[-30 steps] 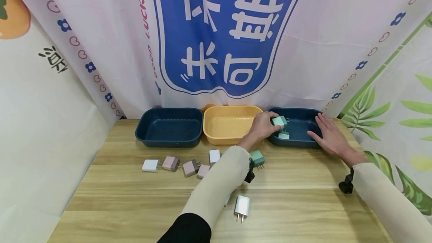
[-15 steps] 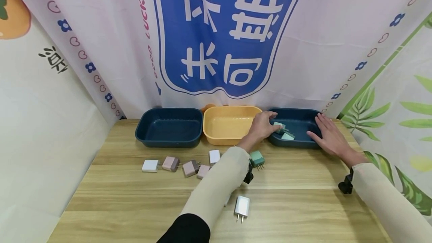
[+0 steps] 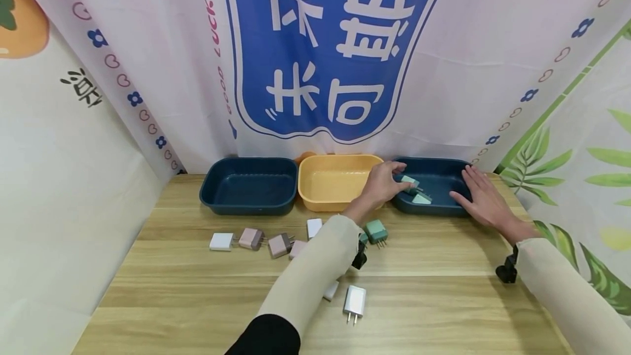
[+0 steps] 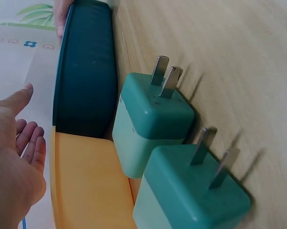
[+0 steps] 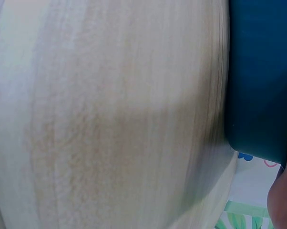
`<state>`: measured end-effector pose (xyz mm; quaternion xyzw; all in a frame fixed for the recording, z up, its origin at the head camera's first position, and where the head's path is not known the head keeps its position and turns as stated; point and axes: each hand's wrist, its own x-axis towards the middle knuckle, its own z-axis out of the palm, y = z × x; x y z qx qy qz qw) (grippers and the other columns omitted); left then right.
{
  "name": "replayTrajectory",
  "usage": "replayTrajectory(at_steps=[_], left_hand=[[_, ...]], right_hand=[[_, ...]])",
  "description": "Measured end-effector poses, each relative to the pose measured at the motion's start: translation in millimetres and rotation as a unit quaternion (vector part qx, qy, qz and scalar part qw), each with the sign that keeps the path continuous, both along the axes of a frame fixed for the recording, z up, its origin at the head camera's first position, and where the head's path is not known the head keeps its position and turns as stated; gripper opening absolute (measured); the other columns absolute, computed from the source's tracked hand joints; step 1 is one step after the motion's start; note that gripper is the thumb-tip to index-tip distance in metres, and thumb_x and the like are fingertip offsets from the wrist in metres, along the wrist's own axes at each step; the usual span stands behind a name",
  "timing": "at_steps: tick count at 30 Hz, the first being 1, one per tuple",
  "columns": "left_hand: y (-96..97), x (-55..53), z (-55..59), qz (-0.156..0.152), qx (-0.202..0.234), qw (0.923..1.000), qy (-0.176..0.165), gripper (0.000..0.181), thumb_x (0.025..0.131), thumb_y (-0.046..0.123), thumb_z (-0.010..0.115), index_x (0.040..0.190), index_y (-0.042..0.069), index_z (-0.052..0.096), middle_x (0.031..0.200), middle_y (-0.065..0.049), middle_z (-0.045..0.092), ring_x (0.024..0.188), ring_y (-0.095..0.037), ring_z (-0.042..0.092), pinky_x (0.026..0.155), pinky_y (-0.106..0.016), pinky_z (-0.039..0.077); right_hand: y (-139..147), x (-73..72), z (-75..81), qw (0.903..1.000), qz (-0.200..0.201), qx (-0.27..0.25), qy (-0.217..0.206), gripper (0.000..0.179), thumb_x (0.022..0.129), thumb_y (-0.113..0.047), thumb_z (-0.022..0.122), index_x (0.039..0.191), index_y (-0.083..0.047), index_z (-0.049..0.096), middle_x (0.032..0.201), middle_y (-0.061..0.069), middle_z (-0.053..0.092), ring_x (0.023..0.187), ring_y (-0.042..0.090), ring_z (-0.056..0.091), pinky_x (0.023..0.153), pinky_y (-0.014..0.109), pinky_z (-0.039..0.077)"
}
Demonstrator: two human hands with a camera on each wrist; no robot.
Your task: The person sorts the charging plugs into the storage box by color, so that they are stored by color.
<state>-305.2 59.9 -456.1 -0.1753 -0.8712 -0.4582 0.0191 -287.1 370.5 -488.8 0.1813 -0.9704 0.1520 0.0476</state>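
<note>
My left hand is over the left end of the right dark blue tray, thumb and fingers apart with nothing between them, as the left wrist view also shows. Inside that tray, right by its fingertips, lie two green charger plugs. My right hand rests with extended fingers on the tray's right rim. On the table in front of the trays, two more green chargers stand close to the left wrist, metal prongs showing; the left sleeve partly covers one in the head view.
A yellow tray stands in the middle, another dark blue tray at left. White chargers and pinkish chargers are scattered over the wooden table. A printed curtain hangs behind the trays.
My left hand has let go of a green charger, which dropped into the right blue tray beside the other one. The left forearm has shifted slightly left; the right hand keeps its place.
</note>
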Motion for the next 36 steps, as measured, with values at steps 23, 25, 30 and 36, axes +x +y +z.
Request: replayTrajectory(at_steps=[23, 25, 30, 36], left_hand=[[-23.6, 27.5, 15.9, -0.069, -0.009, 0.9961, 0.054, 0.056, 0.089, 0.029, 0.088, 0.138, 0.008, 0.070, 0.131, -0.009, 0.074, 0.121, -0.023, 0.070, 0.097, -0.020, 0.055], [-25.7, 29.9, 17.7, -0.073, -0.008, 0.9956, 0.058, 0.055, 0.089, 0.029, 0.089, 0.137, 0.007, 0.071, 0.129, -0.010, 0.074, 0.119, -0.023, 0.070, 0.097, -0.022, 0.055], [-30.8, 37.1, 20.7, -0.080, -0.013, 0.9944, 0.067, 0.054, 0.088, 0.027, 0.090, 0.134, 0.006, 0.072, 0.126, -0.011, 0.075, 0.116, -0.023, 0.071, 0.100, -0.028, 0.057], [-41.2, 50.2, 21.5, -0.085, -0.026, 0.9942, 0.061, 0.055, 0.089, 0.030, 0.089, 0.136, 0.008, 0.072, 0.129, -0.006, 0.075, 0.118, -0.021, 0.071, 0.100, -0.026, 0.057]], right_hand=[[-0.3, 0.0, 2.5, 1.0000, 0.001, 0.001, -0.007, 0.088, 0.110, -0.050, 0.050, 0.160, 0.016, 0.021, 0.168, 0.038, 0.015, 0.160, 0.049, 0.008, 0.132, 0.053, -0.001], [-0.2, -0.6, 1.9, 1.0000, 0.002, 0.001, -0.005, 0.088, 0.110, -0.050, 0.050, 0.160, 0.017, 0.021, 0.168, 0.038, 0.016, 0.160, 0.049, 0.008, 0.132, 0.053, -0.001], [0.0, -0.7, 1.2, 1.0000, 0.003, 0.001, -0.005, 0.088, 0.110, -0.049, 0.050, 0.160, 0.017, 0.022, 0.168, 0.038, 0.016, 0.160, 0.049, 0.008, 0.132, 0.053, -0.001], [-0.2, -0.2, 0.6, 1.0000, 0.003, 0.001, 0.000, 0.088, 0.109, -0.050, 0.050, 0.160, 0.016, 0.022, 0.168, 0.037, 0.017, 0.160, 0.049, 0.009, 0.132, 0.054, 0.000]])
